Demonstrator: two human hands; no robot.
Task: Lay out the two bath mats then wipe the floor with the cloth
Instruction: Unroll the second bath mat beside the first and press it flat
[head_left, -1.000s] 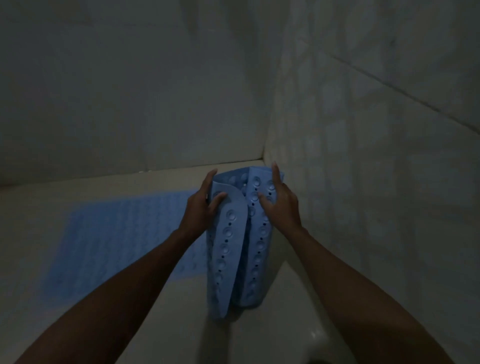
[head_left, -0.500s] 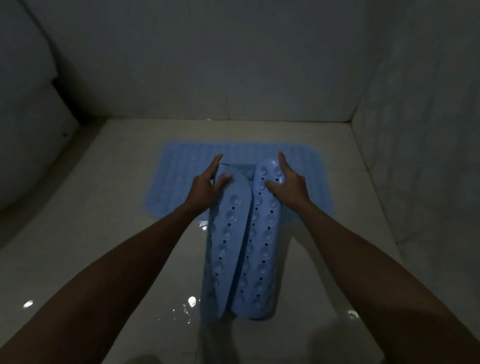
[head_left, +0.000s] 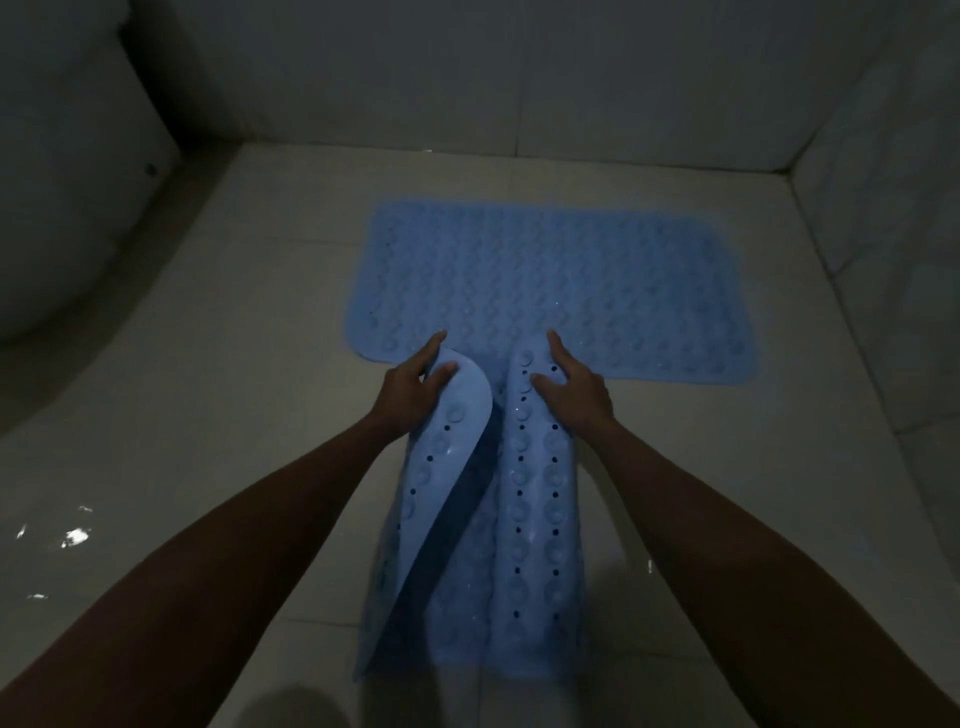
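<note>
Blue mat (head_left: 550, 280) lies flat; second mat (head_left: 537, 519), sides curled, touches it.

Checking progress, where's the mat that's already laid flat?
In the head view, the flat mat lies on the floor near the back wall, its near edge meeting the curled mat.

The curled bath mat (head_left: 537, 519) is flexible blue rubber-like plastic with a matt finish, its exposed face studded with round suction cups and punched with small holes. The flat bath mat (head_left: 550, 280) is the same blue material with a pebbled top surface. The floor (head_left: 218, 415) is pale, smooth, glossy tile with wet highlights; the wall (head_left: 467, 78) is smooth, duller tile.
</note>
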